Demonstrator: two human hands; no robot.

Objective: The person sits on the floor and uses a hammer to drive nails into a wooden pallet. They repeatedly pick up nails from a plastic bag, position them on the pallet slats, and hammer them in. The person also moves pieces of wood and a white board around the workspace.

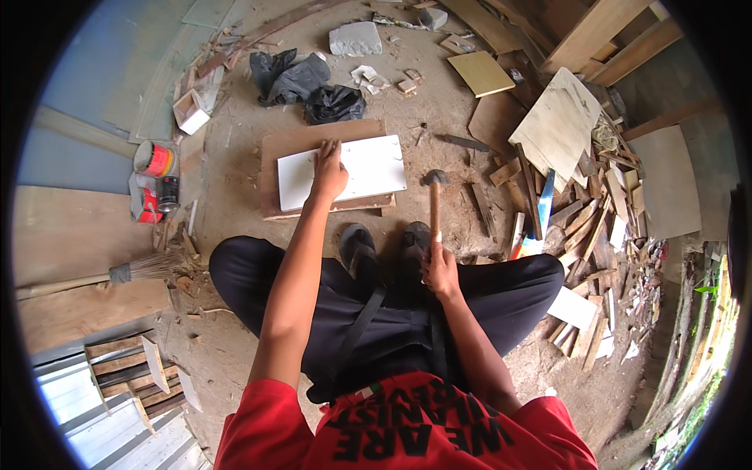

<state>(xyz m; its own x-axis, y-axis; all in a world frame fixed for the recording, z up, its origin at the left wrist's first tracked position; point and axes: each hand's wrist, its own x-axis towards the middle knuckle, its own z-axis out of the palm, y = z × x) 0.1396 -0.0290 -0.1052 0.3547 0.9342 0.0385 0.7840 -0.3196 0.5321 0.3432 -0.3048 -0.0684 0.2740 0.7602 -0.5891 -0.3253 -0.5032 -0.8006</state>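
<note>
A hammer with a wooden handle and dark head stands upright in my right hand, which is closed round the lower handle above my right thigh. In front of my feet, a white board lies on a brown wooden board on the ground. My left hand rests on the white board left of its middle, fingers drawn together and pointing away from me. Whatever sits between those fingertips, if anything, is too small to make out. A few small dark marks show on the board's right part.
Black plastic bags and a concrete block lie beyond the boards. Scrap wood is heaped at right, with a handsaw leaning there. Cans and a broom are at left.
</note>
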